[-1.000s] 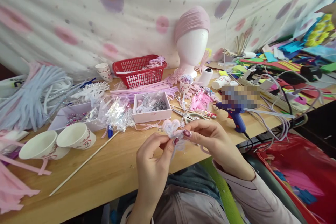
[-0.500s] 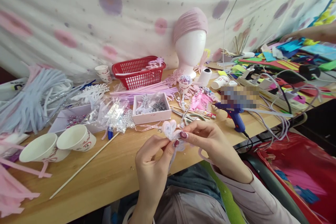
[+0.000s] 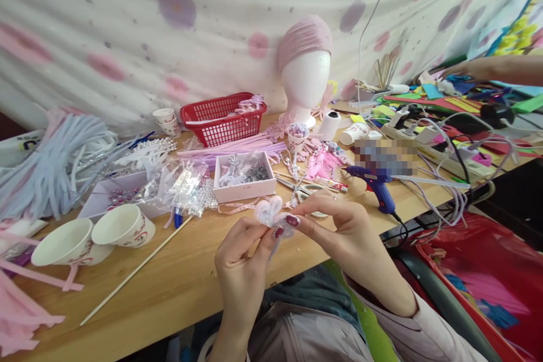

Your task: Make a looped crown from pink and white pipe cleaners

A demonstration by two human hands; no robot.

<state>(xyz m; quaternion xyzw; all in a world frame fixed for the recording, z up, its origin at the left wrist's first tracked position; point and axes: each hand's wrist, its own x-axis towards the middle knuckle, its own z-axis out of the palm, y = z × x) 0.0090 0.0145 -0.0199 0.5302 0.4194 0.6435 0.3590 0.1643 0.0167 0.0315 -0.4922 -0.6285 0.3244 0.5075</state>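
Co-worker's hand (image 3: 475, 69) lowered, hands (image 3: 245, 257) pinching pale loops (image 3: 267, 212), cup print (image 3: 141, 233) illegible

Place: craft workshop, judging by supplies | across frame: light-brown wooden worktable (image 3: 178, 288) | left: bundled pale-blue fuzzy stems (image 3: 59, 164) | centre: shallow white box of silvery trinkets (image 3: 250, 189) | right: blue pistol-shaped glue gun (image 3: 377, 182), long cream power strip (image 3: 469, 163)

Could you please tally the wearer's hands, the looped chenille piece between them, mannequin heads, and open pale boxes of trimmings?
Hands: 2 (left hand, right hand)
Looped chenille piece: 1
Mannequin head: 1
Open pale boxes: 2
Total: 6
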